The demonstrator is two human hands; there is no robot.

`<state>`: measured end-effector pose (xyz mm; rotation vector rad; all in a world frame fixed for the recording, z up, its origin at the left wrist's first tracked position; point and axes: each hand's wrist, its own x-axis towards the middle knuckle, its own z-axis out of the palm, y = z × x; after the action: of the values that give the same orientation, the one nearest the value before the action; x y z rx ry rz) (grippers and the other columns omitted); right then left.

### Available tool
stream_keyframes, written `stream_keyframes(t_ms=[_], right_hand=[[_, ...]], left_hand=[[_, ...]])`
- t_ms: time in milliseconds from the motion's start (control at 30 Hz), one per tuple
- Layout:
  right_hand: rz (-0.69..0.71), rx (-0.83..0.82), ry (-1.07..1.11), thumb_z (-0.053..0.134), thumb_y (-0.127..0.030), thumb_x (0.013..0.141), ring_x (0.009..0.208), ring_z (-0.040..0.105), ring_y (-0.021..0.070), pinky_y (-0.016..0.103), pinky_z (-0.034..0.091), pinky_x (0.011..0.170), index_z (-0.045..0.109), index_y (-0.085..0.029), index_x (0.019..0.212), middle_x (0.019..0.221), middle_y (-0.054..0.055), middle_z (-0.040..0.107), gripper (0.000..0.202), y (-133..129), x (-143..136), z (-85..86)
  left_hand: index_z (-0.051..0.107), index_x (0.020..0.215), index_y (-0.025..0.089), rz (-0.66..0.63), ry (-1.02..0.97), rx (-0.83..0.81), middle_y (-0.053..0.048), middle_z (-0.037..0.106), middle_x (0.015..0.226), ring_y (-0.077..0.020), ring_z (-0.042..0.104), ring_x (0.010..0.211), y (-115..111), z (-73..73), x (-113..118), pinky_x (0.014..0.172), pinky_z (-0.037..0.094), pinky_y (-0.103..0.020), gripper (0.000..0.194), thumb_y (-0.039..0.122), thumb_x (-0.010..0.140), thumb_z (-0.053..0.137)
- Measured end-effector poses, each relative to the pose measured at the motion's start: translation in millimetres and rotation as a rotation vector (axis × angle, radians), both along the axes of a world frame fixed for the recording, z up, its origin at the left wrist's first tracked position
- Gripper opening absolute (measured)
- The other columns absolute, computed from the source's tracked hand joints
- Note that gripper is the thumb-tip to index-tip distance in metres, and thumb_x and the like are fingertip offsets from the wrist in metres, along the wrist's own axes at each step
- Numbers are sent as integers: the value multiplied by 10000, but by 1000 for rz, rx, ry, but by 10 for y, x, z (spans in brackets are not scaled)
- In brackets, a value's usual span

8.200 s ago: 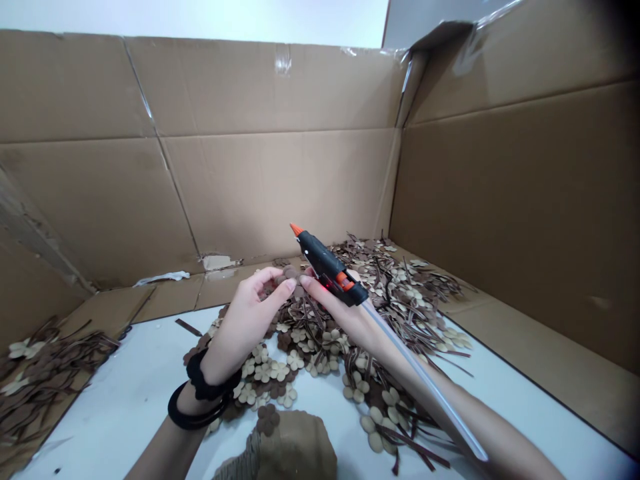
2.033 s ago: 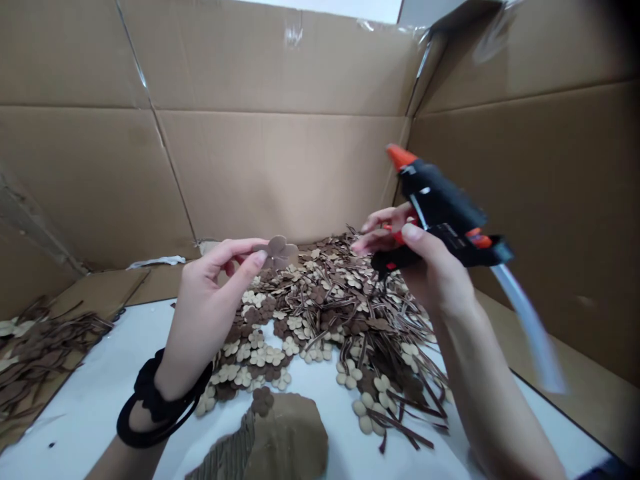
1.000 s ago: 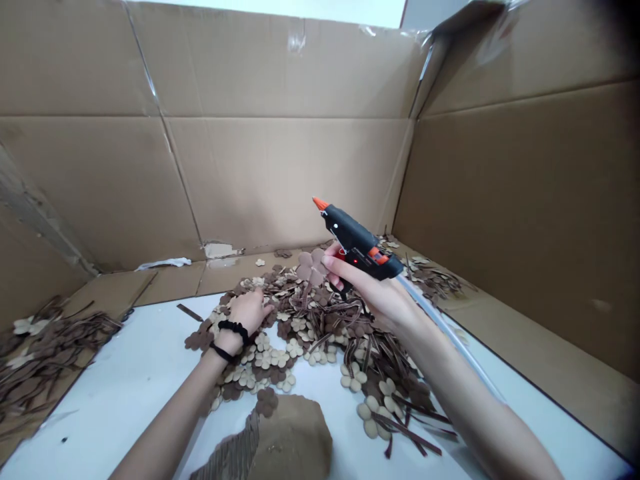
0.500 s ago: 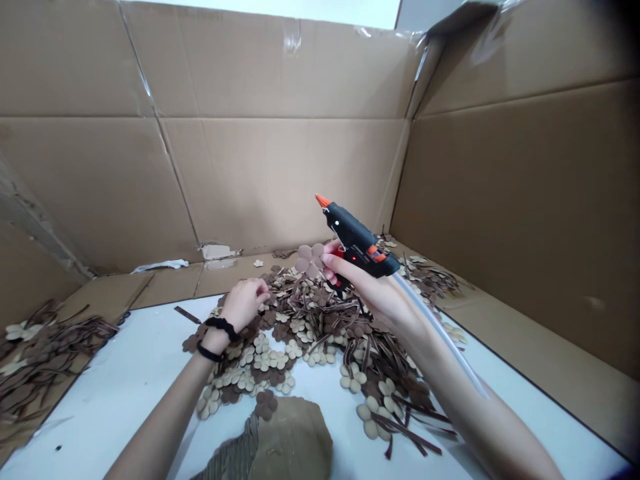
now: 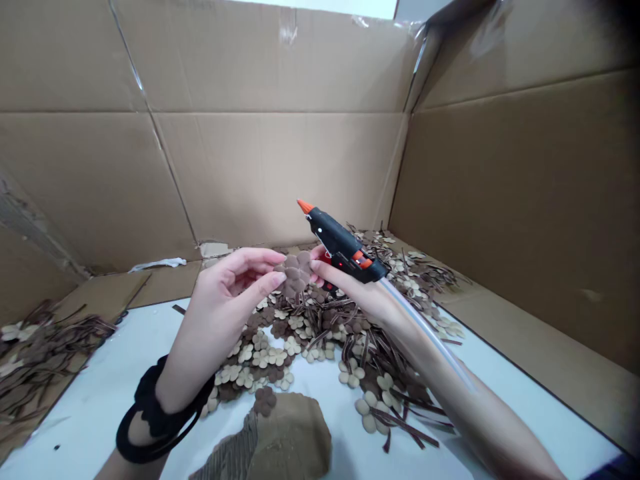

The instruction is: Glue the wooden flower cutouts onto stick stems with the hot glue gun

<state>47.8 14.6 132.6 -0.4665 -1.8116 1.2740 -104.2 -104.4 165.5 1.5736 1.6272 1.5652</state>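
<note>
Between my two hands is a brown flower cutout (image 5: 293,280), which appears to overlap a second one; the overlap makes their edges hard to separate. The thumb and fingers of my left hand (image 5: 233,283) pinch its left side. On the other side my right hand (image 5: 333,270) pinches the petals with thumb and fingertip, and also holds a black glue gun (image 5: 336,237). The gun's orange nozzle points up and to the left, and a clear glue stick (image 5: 425,330) trails from its rear along my forearm. Below the hands lies a heap of beige and brown flower cutouts (image 5: 270,357).
A torn cardboard piece (image 5: 293,433) lies at the front of the white board (image 5: 115,393), with one brown flower at its edge. Brown strips (image 5: 370,347) mix into the heap. More scraps (image 5: 45,360) lie at left. Cardboard walls (image 5: 280,173) stand behind and right.
My left hand has risen from the heap and come to the flower cutout at my right hand. My right hand, with the glue gun, has shifted slightly left.
</note>
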Motion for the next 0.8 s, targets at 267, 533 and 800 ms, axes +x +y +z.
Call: stream_keyframes(t_ms=[267,533,800], right_hand=[[34,19,12,626,-390,814,681,586,139,289,470,666,613,-209,897,754,2,616,199,6,11,-49],[40,64,-6,616,-373,824,724,576,136,279,452,677,619,-211,925,804,3,614,191,17,40,-64],[61,21,-34,617,-396,813,706,581,143,289,464,671,624,-200,939,778,8,615,233,-2,39,-34]], left_hand=[[676,704,166,41,-202,35,-69,644,1063,-178,613,872,128,-134,35,712,494,-272,248,396,653,755],[629,669,160,-35,-314,-57,-64,677,1020,-178,634,844,193,-166,60,739,499,-284,252,367,641,770],[601,661,160,6,-321,-10,-14,651,767,-124,604,670,245,-247,69,636,485,-234,233,332,657,758]])
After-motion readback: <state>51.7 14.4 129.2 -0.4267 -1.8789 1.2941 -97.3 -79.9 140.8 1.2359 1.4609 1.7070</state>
